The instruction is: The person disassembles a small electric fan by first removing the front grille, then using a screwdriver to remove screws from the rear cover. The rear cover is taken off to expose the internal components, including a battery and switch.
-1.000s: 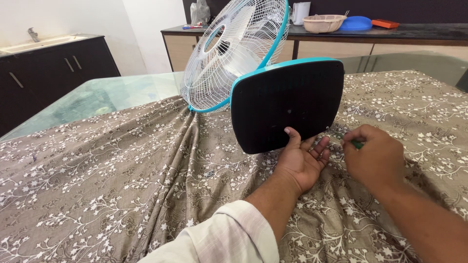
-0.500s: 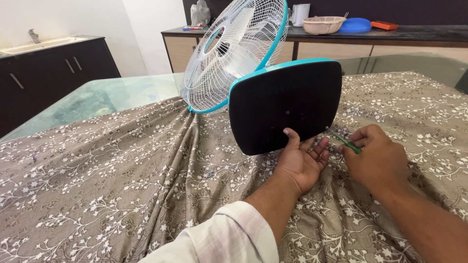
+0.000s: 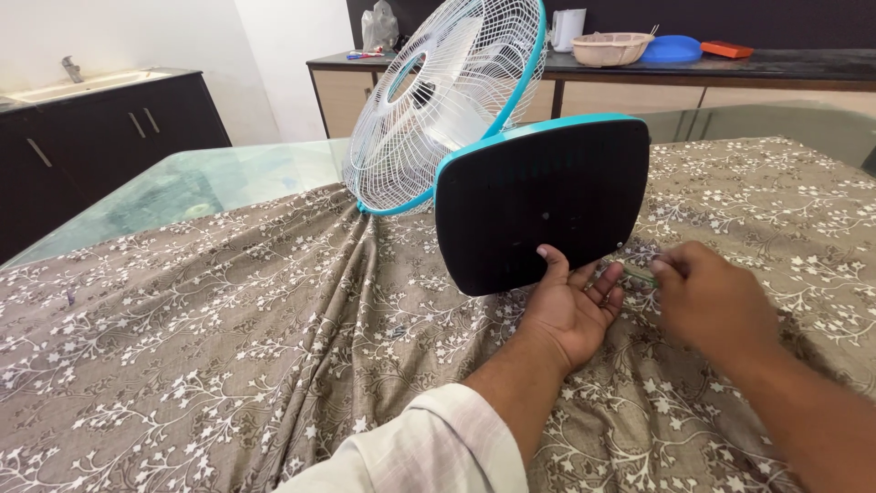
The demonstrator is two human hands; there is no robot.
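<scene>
A table fan lies on its side on the cloth, its black, teal-edged base (image 3: pixel 538 196) turned up toward me and its white wire cage (image 3: pixel 438 100) behind. My left hand (image 3: pixel 570 306) props the base's lower edge, thumb on the black underside. My right hand (image 3: pixel 716 301) grips a small green-handled screwdriver (image 3: pixel 636 270), its thin tip at the base's lower right corner.
A brown cloth with white flowers (image 3: pixel 228 347) covers a glass table (image 3: pixel 210 178). A dark cabinet with a sink (image 3: pixel 91 119) stands at the left. The back counter (image 3: pixel 776 64) carries a basket, a blue lid, an orange box and a white jug.
My right hand has closed over the screwdriver, hiding most of its green handle, and the tip has come up to the base's corner. The left hand stays put under the base.
</scene>
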